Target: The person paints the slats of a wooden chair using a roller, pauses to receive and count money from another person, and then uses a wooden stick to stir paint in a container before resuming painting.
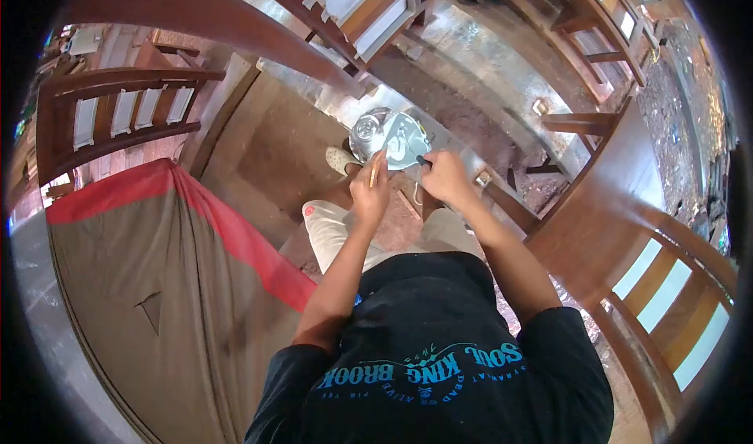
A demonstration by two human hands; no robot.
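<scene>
My left hand (pixel 370 193) is closed around a thin light-brown stick (pixel 373 174), which points up past the fingers; its kind is not clear. My right hand (pixel 445 177) is closed on a small dark handle (pixel 424 161) at the near right rim of a shiny pale dish (pixel 408 144). White matter shows inside the dish, with glare over it. Against its left side is a clear, ringed plastic container (pixel 367 130). Both hands are just on the near side of these two things. What the dark handle belongs to is hidden.
Wooden chairs with white-wrapped slats stand at left (pixel 121 122) and right (pixel 667 295). A brown cloth with a red border (pixel 188 287) drapes over something at lower left. A sandalled foot (pixel 342 160) is beside the container. A long board (pixel 463 146) lies beneath the dish.
</scene>
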